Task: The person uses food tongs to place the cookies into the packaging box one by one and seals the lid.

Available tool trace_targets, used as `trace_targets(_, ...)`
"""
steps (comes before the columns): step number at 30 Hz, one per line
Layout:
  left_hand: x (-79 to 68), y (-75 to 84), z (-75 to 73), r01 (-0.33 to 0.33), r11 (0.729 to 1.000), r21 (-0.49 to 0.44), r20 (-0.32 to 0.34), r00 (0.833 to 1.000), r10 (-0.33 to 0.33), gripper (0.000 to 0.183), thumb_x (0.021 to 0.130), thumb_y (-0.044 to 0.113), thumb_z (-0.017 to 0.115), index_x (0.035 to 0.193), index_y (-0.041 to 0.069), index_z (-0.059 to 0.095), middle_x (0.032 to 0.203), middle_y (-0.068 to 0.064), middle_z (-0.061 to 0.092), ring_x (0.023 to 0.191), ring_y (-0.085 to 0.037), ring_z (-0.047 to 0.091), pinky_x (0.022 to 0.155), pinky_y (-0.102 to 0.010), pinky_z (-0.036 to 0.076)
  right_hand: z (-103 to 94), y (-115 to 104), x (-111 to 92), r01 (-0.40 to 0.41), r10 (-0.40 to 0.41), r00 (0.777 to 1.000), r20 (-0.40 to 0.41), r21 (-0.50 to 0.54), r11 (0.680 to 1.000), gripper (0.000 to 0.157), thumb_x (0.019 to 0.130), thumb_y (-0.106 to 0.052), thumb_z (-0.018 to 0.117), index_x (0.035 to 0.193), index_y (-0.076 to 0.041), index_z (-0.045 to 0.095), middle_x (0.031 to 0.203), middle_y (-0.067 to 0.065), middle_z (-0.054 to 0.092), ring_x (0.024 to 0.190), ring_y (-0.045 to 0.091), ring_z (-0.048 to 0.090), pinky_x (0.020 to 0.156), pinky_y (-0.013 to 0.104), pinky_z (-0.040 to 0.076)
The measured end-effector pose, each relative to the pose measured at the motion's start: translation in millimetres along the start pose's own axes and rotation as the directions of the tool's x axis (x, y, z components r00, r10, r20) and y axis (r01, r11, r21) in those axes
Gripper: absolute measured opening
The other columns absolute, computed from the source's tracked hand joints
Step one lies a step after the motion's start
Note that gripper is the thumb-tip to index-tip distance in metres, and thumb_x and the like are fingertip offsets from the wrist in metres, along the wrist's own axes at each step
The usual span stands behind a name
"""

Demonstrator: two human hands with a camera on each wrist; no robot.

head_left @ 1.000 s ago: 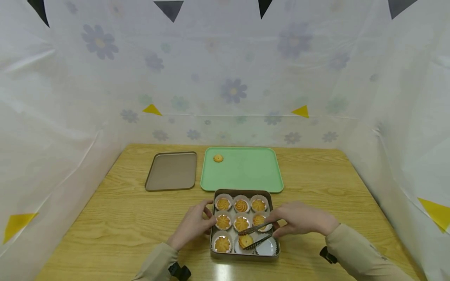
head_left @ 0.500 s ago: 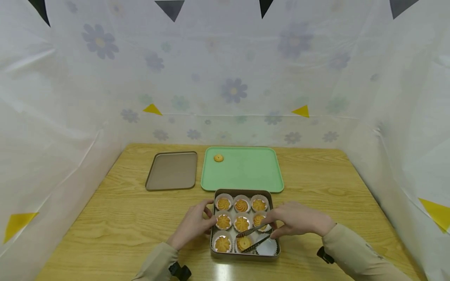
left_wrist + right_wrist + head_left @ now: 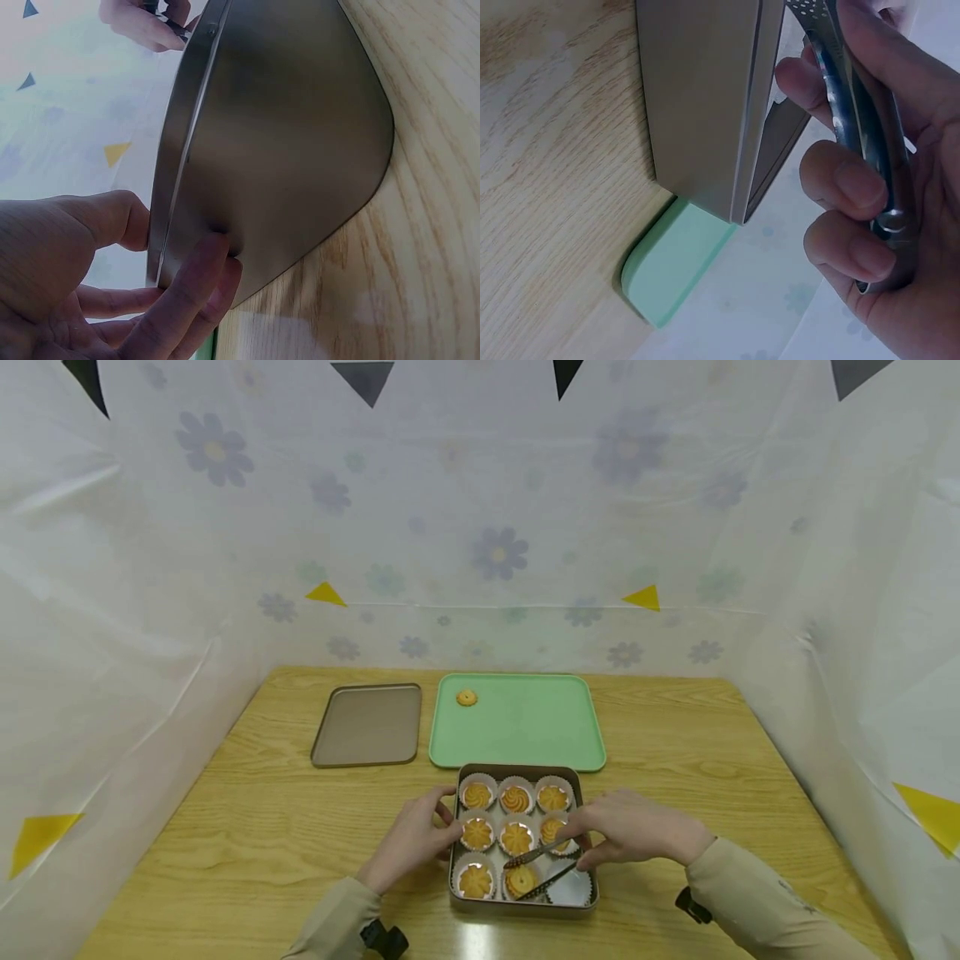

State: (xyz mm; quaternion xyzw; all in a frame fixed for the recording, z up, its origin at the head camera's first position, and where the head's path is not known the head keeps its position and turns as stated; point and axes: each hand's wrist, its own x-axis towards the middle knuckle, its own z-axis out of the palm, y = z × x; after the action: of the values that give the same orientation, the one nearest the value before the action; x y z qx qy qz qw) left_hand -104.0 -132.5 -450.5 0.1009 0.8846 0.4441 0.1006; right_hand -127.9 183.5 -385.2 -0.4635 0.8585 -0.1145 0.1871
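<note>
A square brown baking tin [image 3: 525, 909] holds rows of golden cookies in white paper cups. My left hand [image 3: 416, 839] grips the tin's left side; in the left wrist view its thumb is at the rim and its fingers lie against the outer wall [image 3: 285, 135]. My right hand [image 3: 648, 828] holds metal tongs [image 3: 551, 881] with perforated tips, fingers curled round the handle [image 3: 892, 187] in the right wrist view. The tong tips are parted on either side of a round cookie [image 3: 519, 881] in the front middle cup. The front right paper cup [image 3: 572, 887] shows its white bottom.
Behind the tin lies a green tray [image 3: 532, 722] with one small cookie [image 3: 467, 697] near its far left corner. A flat brown tray [image 3: 366, 727] is left of it. White patterned sheeting surrounds the wooden table [image 3: 262, 843].
From one second ago, the tongs and right hand shift slightly left and the cookie between the tips settles to the left in its front middle cup. The left hand keeps its place.
</note>
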Motion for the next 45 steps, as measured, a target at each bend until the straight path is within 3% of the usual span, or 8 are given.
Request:
trace_targets(16, 0.5, -0.6, -0.1, -0.006, 1.000, 0.017, -0.005, 1.000, 0.006, 0.061, 0.085, 0.008, 0.067, 0.141, -0.005, 0.049, 0.088, -0.009, 0.069, 0.059, -0.010, 0.063, 0.051, -0.023, 0.051, 1.0, 0, 1, 0.012, -0.013, 1.000, -0.022, -0.014, 1.000, 0.033, 0.084, -0.036, 0.077, 0.116, -0.025, 0.073, 0.078, -0.022, 0.063, 0.069, -0.008, 0.051, 0.057, 0.015, 0.037)
trace_targets(19, 0.5, -0.3, -0.3, -0.006, 1.000, 0.020, -0.007, 1.000, 0.007, 0.061, 0.085, 0.008, 0.067, 0.141, -0.006, 0.049, 0.088, -0.009, 0.069, 0.058, -0.010, 0.063, 0.051, -0.023, 0.051, 0.4, 2, 0, 0.017, -0.017, 1.000, -0.024, 0.016, 1.000, 0.038, 0.085, -0.035, 0.077, 0.120, -0.021, 0.073, 0.082, -0.018, 0.066, 0.074, -0.005, 0.058, 0.062, 0.016, 0.044)
trace_targets(23, 0.6, 0.1, -0.4, -0.003, 1.000, 0.022, -0.012, 1.000, 0.003, 0.061, 0.084, 0.008, 0.067, 0.141, -0.006, 0.049, 0.088, -0.009, 0.069, 0.058, -0.010, 0.063, 0.051, -0.023, 0.051, -0.4, 9, -2, 0.033, -0.030, 0.999, -0.024, 0.134, 0.990, 0.040, 0.088, -0.035, 0.074, 0.125, -0.017, 0.071, 0.085, -0.016, 0.066, 0.069, -0.005, 0.053, 0.061, 0.016, 0.044)
trace_targets(26, 0.7, 0.4, 0.1, 0.003, 1.000, 0.021, -0.016, 1.000, -0.003, 0.061, 0.083, 0.008, 0.067, 0.140, -0.006, 0.050, 0.089, -0.010, 0.069, 0.057, -0.010, 0.063, 0.051, -0.023, 0.052, 1.6, 21, -2, 0.051, -0.047, 0.999, -0.021, 0.289, 0.956, 0.045, 0.092, -0.035, 0.070, 0.132, -0.015, 0.067, 0.086, -0.013, 0.065, 0.062, -0.006, 0.042, 0.057, 0.013, 0.039)
trace_targets(31, 0.4, 1.1, 0.3, 0.012, 1.000, 0.015, -0.015, 1.000, -0.012, 0.062, 0.083, 0.007, 0.067, 0.141, -0.006, 0.049, 0.089, -0.010, 0.068, 0.057, -0.010, 0.063, 0.051, -0.024, 0.053, 4.7, 45, 1, 0.029, -0.009, 0.999, -0.042, 0.531, 0.847, 0.048, 0.097, -0.028, 0.065, 0.139, -0.004, 0.059, 0.102, 0.006, 0.069, 0.062, 0.000, 0.038, 0.058, 0.017, 0.039)
trace_targets(38, 0.5, 1.1, 0.2, 0.015, 1.000, 0.010, -0.014, 1.000, -0.015, 0.062, 0.083, 0.008, 0.067, 0.141, -0.006, 0.049, 0.088, -0.009, 0.068, 0.057, -0.010, 0.063, 0.051, -0.024, 0.053, -8.4, 64, 14, -0.169, 0.258, 0.966, -0.027, 0.688, 0.705, 0.055, 0.100, -0.029, 0.061, 0.145, 0.000, 0.050, 0.065, -0.004, 0.048, 0.045, 0.005, 0.022, 0.044, 0.021, 0.028)
trace_targets(41, 0.8, 0.5, 0.4, 0.017, 1.000, 0.007, -0.010, 1.000, -0.017, 0.062, 0.083, 0.008, 0.067, 0.141, -0.006, 0.050, 0.088, -0.009, 0.068, 0.058, -0.011, 0.063, 0.051, -0.024, 0.053, -17.6, 68, 27, -0.202, 0.328, 0.943, -0.058, 0.683, 0.702, 0.054, 0.100, -0.030, 0.061, 0.144, 0.000, 0.053, 0.081, 0.005, 0.059, 0.045, 0.006, 0.024, 0.044, 0.022, 0.028)
trace_targets(45, 1.1, -0.1, 0.2, 0.028, 1.000, 0.007, -0.004, 1.000, -0.028, 0.062, 0.084, 0.009, 0.067, 0.142, -0.005, 0.049, 0.089, -0.009, 0.068, 0.058, -0.012, 0.064, 0.051, -0.024, 0.053, -31.6, 71, 49, -0.255, 0.399, 0.911, -0.104, 0.617, 0.745, 0.051, 0.100, -0.030, 0.060, 0.139, 0.002, 0.056, 0.108, 0.020, 0.067, 0.045, 0.006, 0.027, 0.044, 0.023, 0.031)
